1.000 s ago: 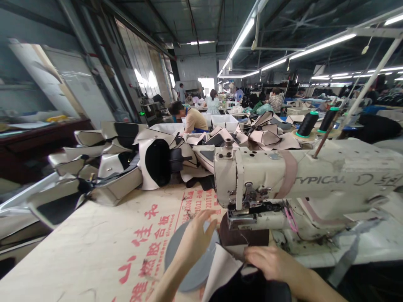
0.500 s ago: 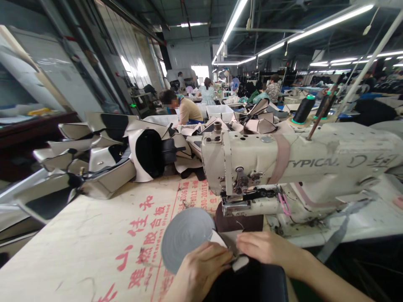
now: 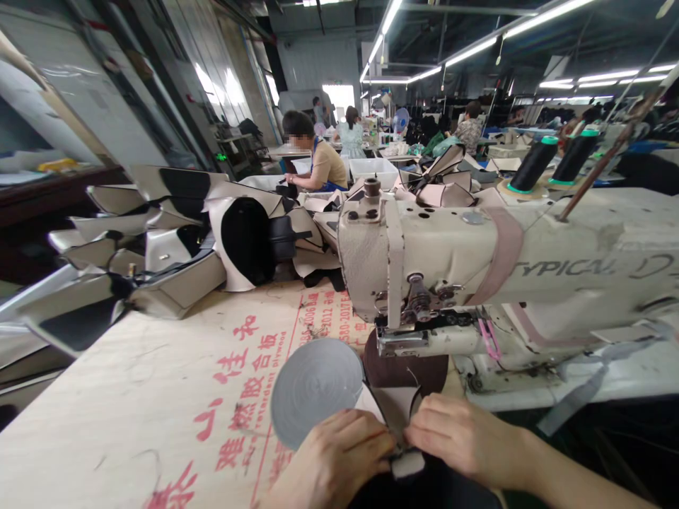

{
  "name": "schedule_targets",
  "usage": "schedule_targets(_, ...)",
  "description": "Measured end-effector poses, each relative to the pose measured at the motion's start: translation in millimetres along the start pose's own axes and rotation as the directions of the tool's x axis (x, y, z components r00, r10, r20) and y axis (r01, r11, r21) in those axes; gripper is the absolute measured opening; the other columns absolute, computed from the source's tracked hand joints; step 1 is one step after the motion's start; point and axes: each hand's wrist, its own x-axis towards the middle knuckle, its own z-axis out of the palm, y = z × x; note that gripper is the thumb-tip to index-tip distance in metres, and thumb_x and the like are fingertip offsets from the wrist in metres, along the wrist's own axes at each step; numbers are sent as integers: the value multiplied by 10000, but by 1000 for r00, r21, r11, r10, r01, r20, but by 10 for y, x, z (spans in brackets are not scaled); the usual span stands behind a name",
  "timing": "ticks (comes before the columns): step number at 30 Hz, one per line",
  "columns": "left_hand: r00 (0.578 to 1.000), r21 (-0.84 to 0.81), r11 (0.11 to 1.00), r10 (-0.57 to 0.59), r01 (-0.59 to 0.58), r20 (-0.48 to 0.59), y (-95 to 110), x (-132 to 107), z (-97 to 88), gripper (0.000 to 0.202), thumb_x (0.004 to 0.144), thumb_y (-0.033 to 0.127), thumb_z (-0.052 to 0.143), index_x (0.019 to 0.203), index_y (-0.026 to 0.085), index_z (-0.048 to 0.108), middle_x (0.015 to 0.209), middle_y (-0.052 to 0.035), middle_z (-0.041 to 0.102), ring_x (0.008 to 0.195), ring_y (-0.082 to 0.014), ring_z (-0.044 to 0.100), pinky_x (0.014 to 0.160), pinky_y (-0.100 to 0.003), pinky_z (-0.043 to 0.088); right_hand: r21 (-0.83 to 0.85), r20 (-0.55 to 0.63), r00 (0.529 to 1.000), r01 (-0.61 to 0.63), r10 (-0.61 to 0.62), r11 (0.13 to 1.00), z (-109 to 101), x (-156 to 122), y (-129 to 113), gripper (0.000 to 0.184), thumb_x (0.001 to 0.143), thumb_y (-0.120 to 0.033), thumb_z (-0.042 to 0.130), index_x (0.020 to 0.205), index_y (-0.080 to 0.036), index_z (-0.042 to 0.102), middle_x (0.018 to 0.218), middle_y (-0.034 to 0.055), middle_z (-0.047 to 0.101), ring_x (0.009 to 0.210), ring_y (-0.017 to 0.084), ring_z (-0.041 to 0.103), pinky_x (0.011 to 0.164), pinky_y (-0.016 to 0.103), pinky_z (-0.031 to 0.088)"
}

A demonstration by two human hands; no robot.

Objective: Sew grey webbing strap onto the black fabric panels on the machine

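Note:
Low in the head view, my left hand [image 3: 339, 449] and my right hand [image 3: 467, 433] grip a sewn bag-like piece [image 3: 397, 406] from both sides. The piece is beige with dark-edged flaps, and its black part [image 3: 419, 488] hangs toward me. My fingers are curled on its upper edge, with the fingertips partly hidden. A small pale patch [image 3: 407, 464] shows between the hands. Left of the piece lies a roll of grey tape [image 3: 315, 389]. Just beyond stands a sewing machine [image 3: 424, 254], its narrow arm above a dark brown disc [image 3: 406, 364].
Printed plywood [image 3: 201, 367] forms the tabletop. A pile of beige and black sewn pieces [image 3: 175, 283] covers its far left side. Black thread cones [image 3: 533, 166] stand behind the machine, and a grey strip [image 3: 578, 396] hangs at right. A co-worker [image 3: 323, 162] sits beyond the pile.
My right hand has shifted slightly right and down, and more of the beige flaps shows between my hands. The black part has tilted lower. The whole view has shifted a little.

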Motion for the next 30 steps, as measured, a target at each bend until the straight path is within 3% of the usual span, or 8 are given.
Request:
schedule_targets(3, 999, 20, 1000, -12, 13, -39, 40, 13, 60, 222, 823, 395, 556, 914, 197, 600, 810, -10, 629, 735, -130, 556, 661, -222, 428, 11, -8, 1000, -5, 6, 1000, 21, -28, 13, 212, 931, -135, 333, 954, -100, 541, 840, 58, 540, 772, 158, 427, 717, 274, 387)
schedule_targets(5, 997, 31, 998, -44, 46, -66, 96, 46, 94, 162, 849, 337, 540, 813, 186, 586, 762, -4, 615, 707, -126, 538, 639, -223, 403, -8, -20, 1000, 4, -4, 1000, 30, -42, 24, 201, 926, -134, 344, 946, -99, 540, 845, 60, 538, 774, 159, 428, 710, 277, 385)
schedule_targets(8, 976, -55, 976, -214, 212, -48, 182, 119, 104, 202, 890, 230, 452, 716, 179, 539, 734, 7, 586, 698, -110, 513, 640, -218, 370, -31, -54, 998, 13, -15, 999, 37, -51, 40, 191, 915, -123, 360, 853, -117, 540, 833, 60, 532, 776, 156, 434, 709, 273, 384)
schedule_targets(13, 813, -308, 752, -549, 582, 195, 159, 239, 0, 219, 828, 272, 491, 638, 166, 521, 648, 48, 510, 613, -79, 428, 575, -193, 317, -22, -53, 999, -2, 1, 1000, 45, -35, 45, 209, 900, -104, 345, 805, -133, 529, 806, 58, 534, 755, 160, 445, 690, 276, 399)
schedule_targets(16, 720, -385, 608, -602, 694, 346, 57, 276, -41, 254, 765, 313, 524, 571, 152, 491, 548, 65, 386, 544, -71, 330, 502, -201, 249, 1, -73, 997, -22, 22, 1000, 91, -25, 35, 225, 889, -83, 318, 843, -129, 533, 832, 73, 545, 755, 169, 460, 683, 288, 413)
schedule_targets(19, 662, -464, 476, -593, 747, 459, -30, 283, -20, 289, 733, 358, 524, 540, 151, 464, 511, 66, 314, 498, -68, 268, 447, -221, 175, 40, -149, 986, -69, 74, 997, 169, -21, 23, 214, 914, -110, 322, 852, -145, 524, 794, 55, 548, 729, 155, 475, 658, 272, 412)
schedule_targets(24, 644, -524, 398, -607, 753, 465, -80, 282, 43, 319, 704, 407, 540, 528, 156, 453, 494, 65, 315, 483, -70, 258, 437, -232, 159, 103, -199, 961, -172, 189, 980, 201, 5, -7, 160, 951, -205, 359, 1029, -165, 493, 917, 43, 557, 810, 135, 503, 726, 260, 412)
schedule_targets(30, 655, -535, 407, -616, 741, 438, -41, 298, 59, 322, 732, 381, 532, 523, 155, 439, 503, 70, 312, 492, -69, 260, 451, -227, 184, 47, -104, 991, -83, 87, 995, 67, 50, -28, 177, 948, -176, 365, 1049, -138, 506, 1019, 63, 544, 925, 163, 477, 813, 307, 415)
